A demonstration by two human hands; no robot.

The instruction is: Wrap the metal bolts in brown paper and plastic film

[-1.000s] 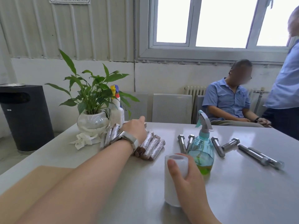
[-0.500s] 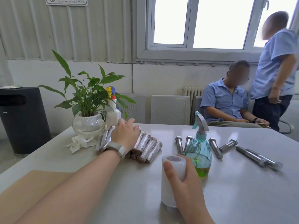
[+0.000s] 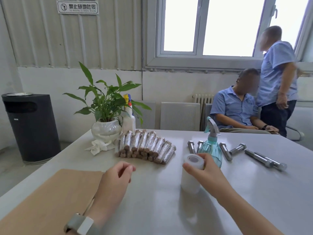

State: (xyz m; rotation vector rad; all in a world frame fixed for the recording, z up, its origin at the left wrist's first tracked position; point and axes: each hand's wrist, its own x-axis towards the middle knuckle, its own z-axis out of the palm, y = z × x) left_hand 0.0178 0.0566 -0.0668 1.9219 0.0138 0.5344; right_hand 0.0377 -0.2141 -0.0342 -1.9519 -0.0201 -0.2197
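Several wrapped bolts (image 3: 145, 146) lie in a row on the grey table (image 3: 160, 209), past my hands. Several bare metal bolts (image 3: 259, 156) lie at the right. A sheet of brown paper (image 3: 49, 197) covers the near left of the table. My right hand (image 3: 206, 172) grips a white roll of plastic film (image 3: 190, 175) that stands upright. My left hand (image 3: 115, 184) hovers near the paper's right edge, fingers loosely curled, holding nothing.
A blue spray bottle (image 3: 211, 146) stands just behind the film roll. A potted plant (image 3: 105, 119), a white spray bottle (image 3: 128, 119) and a crumpled tissue (image 3: 98, 146) are at the back left. Two people (image 3: 237, 107) are beyond the table. A black bin (image 3: 30, 126) stands on the left.
My left hand has left the wrapped bolts and come back toward me. The right hand stays on the film roll. The view has tilted and shifted.
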